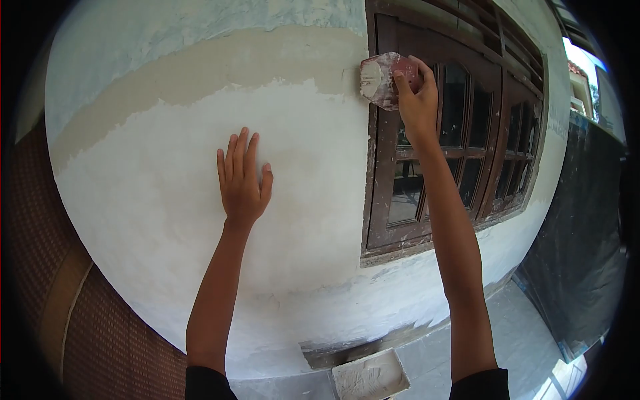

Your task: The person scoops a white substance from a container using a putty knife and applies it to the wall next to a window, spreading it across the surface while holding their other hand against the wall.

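My right hand (420, 100) is closed on a putty-smeared scraper (379, 83), whose broad, coated end points left from my grip. It overlaps the left edge of the window frame (377, 207), with the wall (313, 180) just beside it; I can't tell whether they touch. My left hand (243, 183), empty, fingers extended, lies lower and farther left, seemingly flat on the wall.

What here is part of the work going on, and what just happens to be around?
Part of the work, it seems:
- scraper, smeared white, in the right hand
- patchy wall
- tray holding pale paste

Just around, apparently:
- brown window
- dark sheet
- woven panel
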A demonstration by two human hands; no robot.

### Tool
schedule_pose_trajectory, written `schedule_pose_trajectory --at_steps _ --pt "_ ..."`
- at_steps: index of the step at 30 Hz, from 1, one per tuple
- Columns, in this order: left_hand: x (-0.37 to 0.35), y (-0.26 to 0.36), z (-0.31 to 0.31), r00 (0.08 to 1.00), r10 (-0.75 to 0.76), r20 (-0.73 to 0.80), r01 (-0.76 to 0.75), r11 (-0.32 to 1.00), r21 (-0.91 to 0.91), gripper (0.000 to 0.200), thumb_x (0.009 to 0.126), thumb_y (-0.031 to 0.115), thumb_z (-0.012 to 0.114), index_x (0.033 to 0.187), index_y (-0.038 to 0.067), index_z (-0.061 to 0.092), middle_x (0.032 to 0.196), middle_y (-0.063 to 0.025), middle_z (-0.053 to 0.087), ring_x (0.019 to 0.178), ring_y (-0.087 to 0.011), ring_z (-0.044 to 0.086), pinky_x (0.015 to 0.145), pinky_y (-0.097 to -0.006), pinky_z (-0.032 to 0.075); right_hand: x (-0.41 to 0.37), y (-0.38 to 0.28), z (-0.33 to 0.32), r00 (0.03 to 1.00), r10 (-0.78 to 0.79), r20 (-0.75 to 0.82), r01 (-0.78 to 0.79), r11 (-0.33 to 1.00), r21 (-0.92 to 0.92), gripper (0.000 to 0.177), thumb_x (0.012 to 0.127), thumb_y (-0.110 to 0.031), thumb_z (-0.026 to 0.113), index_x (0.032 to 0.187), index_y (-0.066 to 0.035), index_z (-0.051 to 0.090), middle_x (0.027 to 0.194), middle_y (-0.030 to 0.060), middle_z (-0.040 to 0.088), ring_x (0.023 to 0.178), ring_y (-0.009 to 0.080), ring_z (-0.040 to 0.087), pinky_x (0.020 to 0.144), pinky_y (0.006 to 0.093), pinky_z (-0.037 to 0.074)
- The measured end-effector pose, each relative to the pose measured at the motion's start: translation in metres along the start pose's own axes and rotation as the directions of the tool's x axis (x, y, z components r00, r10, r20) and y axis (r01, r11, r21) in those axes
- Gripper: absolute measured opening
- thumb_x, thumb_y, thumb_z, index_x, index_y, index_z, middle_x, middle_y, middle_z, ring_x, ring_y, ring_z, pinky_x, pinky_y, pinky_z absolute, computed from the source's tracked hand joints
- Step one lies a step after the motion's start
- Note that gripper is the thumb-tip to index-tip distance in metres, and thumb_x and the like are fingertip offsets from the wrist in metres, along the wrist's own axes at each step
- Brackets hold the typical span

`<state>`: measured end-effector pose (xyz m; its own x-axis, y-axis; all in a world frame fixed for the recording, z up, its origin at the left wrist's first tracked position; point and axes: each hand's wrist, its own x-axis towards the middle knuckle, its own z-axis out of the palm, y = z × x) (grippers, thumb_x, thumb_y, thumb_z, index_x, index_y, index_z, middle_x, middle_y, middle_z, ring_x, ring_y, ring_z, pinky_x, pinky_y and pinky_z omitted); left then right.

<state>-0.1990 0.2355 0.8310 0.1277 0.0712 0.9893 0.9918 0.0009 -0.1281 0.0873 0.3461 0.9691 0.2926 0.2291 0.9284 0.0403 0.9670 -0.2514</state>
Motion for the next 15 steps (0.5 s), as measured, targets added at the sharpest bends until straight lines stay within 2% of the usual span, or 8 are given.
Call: schedule_pose_trajectory --at_steps 3,5,9,12,15 --pt "0.001 0.002 -0.001 0.999 -0.002 -0.033 0.003 1.0 0.026 0.053 0.093 0.017 0.055 0.145 0.009 0.048 0.154 -0.0078 0.043 0.144 -0.0272 0.036 0.12 -0.0509 0.023 0.001 -0.003 0.007 0.996 0.044 0.075 -0.051 0.994 0.093 0.033 0.093 -0.011 0.065 0.124 -0.005 0.059 0.109 0.0117 0.067 0.097 0.019 0.066 0.088 0.0309 0.051" --pt "0.002 0.002 -0.001 0.999 0.001 -0.038 0.0 1.0 0.022 0.053 0.093 0.017 0.055 0.145 0.009 0.048 0.154 -0.0077 0.043 0.144 -0.0272 0.037 0.12 -0.0508 0.023 0.002 0.001 0.013 0.99 -0.074 0.119 0.07 0.997 0.034 0.034 0.092 -0.009 0.065 0.125 -0.006 0.059 0.109 0.0128 0.067 0.098 0.0187 0.065 0.088 0.0311 0.051" --pt "0.002 0.003 -0.002 1.0 0.003 -0.031 -0.002 0.999 0.039 0.052 0.093 0.017 0.055 0.144 0.009 0.049 0.153 -0.0076 0.044 0.144 -0.0271 0.037 0.12 -0.0507 0.023 0.002 0.004 0.021 0.99 -0.093 0.106 0.091 0.996 0.018 0.034 0.091 -0.008 0.065 0.124 -0.006 0.059 0.11 0.0129 0.066 0.098 0.0189 0.065 0.089 0.0316 0.051" --pt "0.001 0.0 0.001 1.0 0.011 -0.019 -0.011 1.0 0.001 0.054 0.093 0.016 0.053 0.146 0.01 0.044 0.156 -0.0081 0.038 0.147 -0.0287 0.03 0.121 -0.0521 0.018 0.0 0.007 0.025 0.991 -0.071 0.116 0.064 0.996 0.062 0.034 0.091 -0.009 0.065 0.124 -0.005 0.059 0.108 0.0122 0.066 0.097 0.0187 0.065 0.089 0.0316 0.051" --pt "0.001 0.0 0.001 1.0 0.011 -0.018 -0.011 1.0 -0.002 0.054 0.093 0.016 0.052 0.146 0.009 0.044 0.156 -0.0084 0.038 0.147 -0.0288 0.031 0.121 -0.0521 0.018 0.0 0.008 0.026 0.991 -0.041 0.128 0.035 0.998 0.046 0.034 0.091 -0.008 0.065 0.124 -0.005 0.058 0.108 0.0125 0.066 0.097 0.0188 0.065 0.089 0.0316 0.051"
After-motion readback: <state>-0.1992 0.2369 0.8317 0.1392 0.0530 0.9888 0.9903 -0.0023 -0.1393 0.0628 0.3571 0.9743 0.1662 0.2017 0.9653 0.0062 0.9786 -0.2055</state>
